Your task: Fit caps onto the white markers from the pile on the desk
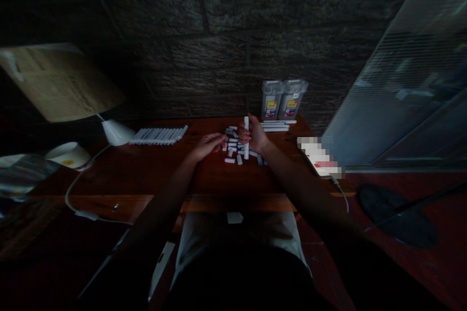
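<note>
This looks like a dim home study corner. A reddish wooden desk (146, 175) stands against a dark stone-block wall (219, 34) at 12 o'clock. At 9 o'clock a table lamp (62, 82) with a tan shade leans in, its white cable (73, 189) trailing over the desk edge. Stationery covers the top: a row of white markers (158, 136) at 11 o'clock, a loose heap of marker pieces (233, 148) and two clear marker boxes (284, 99) at 12 o'clock. A glass pane with slatted blinds (401, 82) rises at 2 o'clock.
</note>
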Motion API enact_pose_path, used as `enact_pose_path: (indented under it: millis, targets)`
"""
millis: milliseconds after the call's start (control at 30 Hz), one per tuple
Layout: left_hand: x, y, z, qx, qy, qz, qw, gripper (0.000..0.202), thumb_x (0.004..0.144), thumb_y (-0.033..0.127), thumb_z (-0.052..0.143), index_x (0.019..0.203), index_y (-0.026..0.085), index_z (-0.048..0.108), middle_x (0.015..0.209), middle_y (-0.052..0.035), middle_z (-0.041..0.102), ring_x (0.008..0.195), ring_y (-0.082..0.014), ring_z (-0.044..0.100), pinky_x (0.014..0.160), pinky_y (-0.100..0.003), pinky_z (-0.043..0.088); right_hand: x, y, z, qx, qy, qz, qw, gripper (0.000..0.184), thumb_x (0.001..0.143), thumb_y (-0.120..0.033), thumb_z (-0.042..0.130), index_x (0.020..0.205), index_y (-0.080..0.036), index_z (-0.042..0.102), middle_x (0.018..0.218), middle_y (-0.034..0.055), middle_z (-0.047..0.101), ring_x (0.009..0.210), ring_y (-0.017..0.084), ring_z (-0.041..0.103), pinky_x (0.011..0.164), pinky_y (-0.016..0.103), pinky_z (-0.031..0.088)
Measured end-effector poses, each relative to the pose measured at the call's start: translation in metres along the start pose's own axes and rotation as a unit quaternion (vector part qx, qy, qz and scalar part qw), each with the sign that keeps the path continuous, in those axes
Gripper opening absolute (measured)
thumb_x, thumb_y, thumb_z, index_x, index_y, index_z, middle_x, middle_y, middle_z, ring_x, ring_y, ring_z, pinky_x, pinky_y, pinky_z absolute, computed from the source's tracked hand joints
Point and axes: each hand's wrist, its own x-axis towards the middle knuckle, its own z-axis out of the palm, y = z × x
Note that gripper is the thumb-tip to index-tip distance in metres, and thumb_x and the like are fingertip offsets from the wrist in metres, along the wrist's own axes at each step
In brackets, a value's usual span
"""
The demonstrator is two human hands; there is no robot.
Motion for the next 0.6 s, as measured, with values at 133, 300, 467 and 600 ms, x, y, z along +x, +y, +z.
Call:
enact_pose_path:
  millis: [133,300,467,600]
  targets:
    - [0.0012,-0.0013,-0.0004,-0.001,0.000,0.003,1.000,0.043,0.079,0.052,0.078,0.093,0.012,0.072,0.070,-0.0032,0.068,0.051,-0.0074,0.050,0.048,-0.020,0.033,0.0004,0.0001,-0.0016,0.005,-0.013,0.003,1.000,0.049,0.101,-0.062,0.033,0.076,-0.022,0.048,0.047,-0.0097,0.028,0.041,0.008,0.012,0.038,0.020,0.016]
    - [0.0012,-0.0005,0.0001,-0.003,0.000,-0.001,1.000,0.043,0.078,0.053,0.078,0.091,0.013,0.071,0.068,-0.0028,0.068,0.049,-0.0072,0.049,0.047,-0.021,0.033,0.0012,-0.0003,-0.0025,0.009,-0.013,0.018,1.000,0.049,0.102,-0.059,0.033,0.073,-0.022,0.046,0.048,-0.0089,0.030,0.041,0.008,0.013,0.038,0.020,0.018]
    - [0.0007,-0.0010,-0.0001,0.001,-0.005,0.007,1.000,0.042,0.079,0.053,0.076,0.091,0.013,0.071,0.070,-0.0038,0.068,0.052,-0.0081,0.050,0.048,-0.021,0.033,0.0002,-0.0004,0.0002,0.024,-0.007,0.010,1.000,0.058,0.101,-0.067,0.030,0.066,-0.022,0.041,0.047,-0.0080,0.030,0.041,0.007,0.014,0.039,0.020,0.017]
    - [0.0008,-0.0011,-0.0003,0.002,-0.002,0.004,1.000,0.042,0.079,0.054,0.076,0.089,0.013,0.071,0.069,-0.0039,0.068,0.051,-0.0079,0.049,0.047,-0.021,0.032,-0.0003,-0.0010,0.0005,0.026,-0.006,0.015,1.000,0.061,0.097,-0.074,0.035,0.064,-0.022,0.038,0.046,-0.0084,0.030,0.040,0.007,0.016,0.039,0.021,0.017]
